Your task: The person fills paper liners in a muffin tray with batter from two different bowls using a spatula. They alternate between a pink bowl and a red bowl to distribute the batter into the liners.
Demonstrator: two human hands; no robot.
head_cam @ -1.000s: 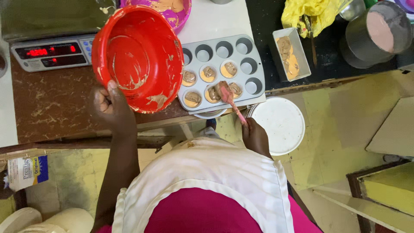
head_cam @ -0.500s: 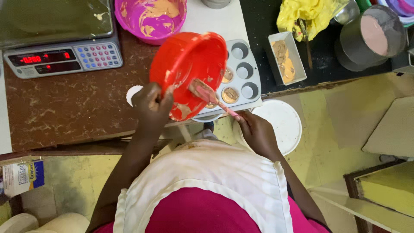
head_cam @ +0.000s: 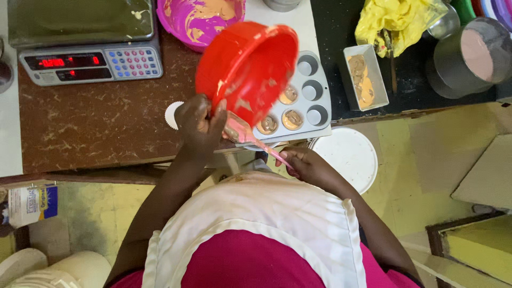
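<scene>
I look down on a brown speckled counter [head_cam: 96, 133] with a scale [head_cam: 85, 45] at its far left, a black top [head_cam: 410, 90] to the right and yellow floor [head_cam: 426, 154] below. My left hand [head_cam: 200, 125] is clamped on the rim of the red bowl [head_cam: 248, 66], tipped on edge over the muffin tin [head_cam: 306, 101], its mouth facing right and down. My right hand [head_cam: 309, 165] is closed on the spatula [head_cam: 253, 141]; its long axis runs from that hand up-left, blade at the bowl's lower rim.
</scene>
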